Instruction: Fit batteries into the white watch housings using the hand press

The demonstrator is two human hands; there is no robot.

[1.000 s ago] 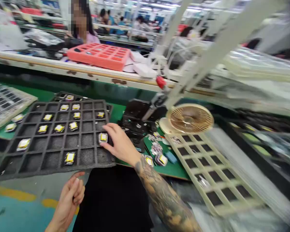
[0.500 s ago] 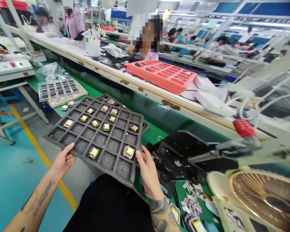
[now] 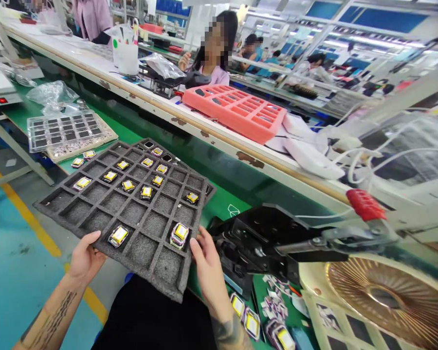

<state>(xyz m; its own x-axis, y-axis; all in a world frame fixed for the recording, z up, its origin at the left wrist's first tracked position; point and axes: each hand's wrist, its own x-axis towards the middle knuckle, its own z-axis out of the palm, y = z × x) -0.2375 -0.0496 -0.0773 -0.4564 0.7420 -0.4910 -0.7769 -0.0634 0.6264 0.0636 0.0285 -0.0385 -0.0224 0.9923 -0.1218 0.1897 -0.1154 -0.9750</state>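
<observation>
Between my two hands is a dark grey foam tray (image 3: 142, 245) with square compartments, several of them holding small watch-like parts topped with a yellow-edged battery (image 3: 118, 236). My left hand (image 3: 85, 257) grips the near left edge, thumb on top and fingers underneath. My right hand (image 3: 207, 257) closes on the right edge, its thumb beside a compartment with another such part (image 3: 179, 235). Behind the held tray, a second dark tray (image 3: 209, 190) shows partly, with black-faced parts in it; the rest is hidden.
A black press fixture with a red-handled clamp (image 3: 365, 204) stands to the right, near a fan (image 3: 387, 291). Loose parts and small scraps (image 3: 273, 306) lie below it. Clear blister trays (image 3: 63, 129) sit left. A red foam tray (image 3: 233, 112) rests on the ledge, before a seated person (image 3: 219, 73).
The view has turned slightly right, so the surroundings sit further left. The foam tray stays in both hands, a little lower and further left in the picture.
</observation>
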